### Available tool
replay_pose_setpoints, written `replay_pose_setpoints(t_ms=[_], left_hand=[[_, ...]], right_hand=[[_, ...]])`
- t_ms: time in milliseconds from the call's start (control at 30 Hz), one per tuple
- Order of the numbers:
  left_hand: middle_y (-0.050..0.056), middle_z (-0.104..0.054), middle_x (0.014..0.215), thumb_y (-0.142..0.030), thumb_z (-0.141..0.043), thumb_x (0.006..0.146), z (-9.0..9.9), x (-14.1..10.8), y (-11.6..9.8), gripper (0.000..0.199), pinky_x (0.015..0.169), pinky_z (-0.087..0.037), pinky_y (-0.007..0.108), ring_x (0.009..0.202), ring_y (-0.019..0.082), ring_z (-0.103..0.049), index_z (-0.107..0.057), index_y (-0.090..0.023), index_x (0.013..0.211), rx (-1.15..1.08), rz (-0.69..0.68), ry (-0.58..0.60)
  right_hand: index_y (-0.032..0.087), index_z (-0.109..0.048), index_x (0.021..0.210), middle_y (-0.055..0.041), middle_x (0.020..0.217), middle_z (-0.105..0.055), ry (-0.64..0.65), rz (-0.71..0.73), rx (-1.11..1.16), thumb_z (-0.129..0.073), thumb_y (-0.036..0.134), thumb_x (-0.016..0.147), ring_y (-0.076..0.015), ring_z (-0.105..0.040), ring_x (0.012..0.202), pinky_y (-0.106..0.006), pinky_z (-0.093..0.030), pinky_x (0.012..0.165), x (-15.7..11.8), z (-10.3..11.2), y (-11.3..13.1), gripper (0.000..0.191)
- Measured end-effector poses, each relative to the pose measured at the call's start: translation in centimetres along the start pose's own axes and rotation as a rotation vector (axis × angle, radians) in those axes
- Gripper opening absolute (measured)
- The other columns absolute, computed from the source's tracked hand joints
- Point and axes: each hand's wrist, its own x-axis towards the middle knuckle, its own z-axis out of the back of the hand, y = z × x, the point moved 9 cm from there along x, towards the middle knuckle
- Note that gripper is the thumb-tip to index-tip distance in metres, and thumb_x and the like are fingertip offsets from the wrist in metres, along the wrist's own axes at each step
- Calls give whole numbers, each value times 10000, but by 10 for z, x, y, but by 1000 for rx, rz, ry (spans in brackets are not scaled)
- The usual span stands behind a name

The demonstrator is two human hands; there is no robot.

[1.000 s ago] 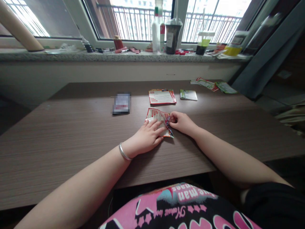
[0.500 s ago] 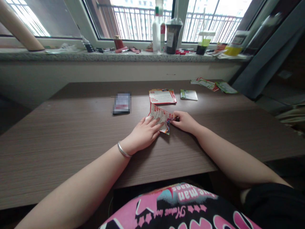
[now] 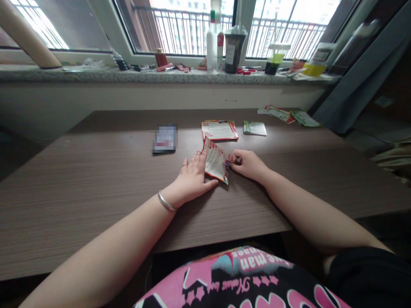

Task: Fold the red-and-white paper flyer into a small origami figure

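Red-edged paper (image 3: 215,161): left fingers (image 3: 202,162) cover less now.

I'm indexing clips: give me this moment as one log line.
left hand: open, beside printed sheet | right hand: pinching its crumpled right side | beyond sheet: red-edged leaflet, small pale card

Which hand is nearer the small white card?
Right. The right hand is on the near side of the card; the left hand is farther off, toward the left.
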Motion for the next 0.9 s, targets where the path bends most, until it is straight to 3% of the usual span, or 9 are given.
replay_pose_setpoints(t_ms=[200, 333, 500, 733, 900], left_hand=[[227, -38, 1602, -657, -611, 768, 18, -1, -10, 1169, 1177, -104, 575, 1483, 370, -35, 138, -162, 1516, -67, -115, -190], [249, -105, 1587, -633, -657, 747, 33, -2, -20, 1192, 1198, -88, 531, 1484, 355, -69, 85, -106, 1518, -22, -220, -332], [211, -350, 1513, -586, -673, 755, 49, -9, -33, 1113, 1202, -84, 536, 1454, 356, -215, -23, -114, 1526, 26, -398, -476], [182, -528, 1358, -469, -735, 745, 63, -13, -30, 1048, 1181, -139, 575, 1349, 350, -402, -108, -162, 1527, -42, -336, -570], [108, -635, 1157, -336, -743, 759, 72, -16, -25, 948, 1172, -169, 576, 1135, 280, -584, -178, -211, 1511, -114, -315, -619]], right_hand=[[191, -651, 1008, -14, 783, -668, 4, -19, 226, -582, 201, 792, -142, -559, 648, -268, -429, 613, -2, -6, 0, 227], [196, -635, 884, 11, 694, -612, -31, 11, 155, -590, 167, 768, -127, -511, 599, -255, -390, 572, -6, -3, 12, 127], [183, -609, 756, 12, 690, -591, -77, 146, 56, -607, 101, 725, -120, -514, 643, -243, -402, 621, -12, 6, 38, 88], [182, -627, 764, -14, 740, -624, -159, 246, 29, -618, 80, 729, -143, -544, 696, -266, -446, 660, -16, 17, 48, 108], [185, -626, 796, -28, 790, -644, -203, 289, 124, -587, 105, 788, -144, -574, 722, -266, -481, 654, -21, 22, 55, 89]])
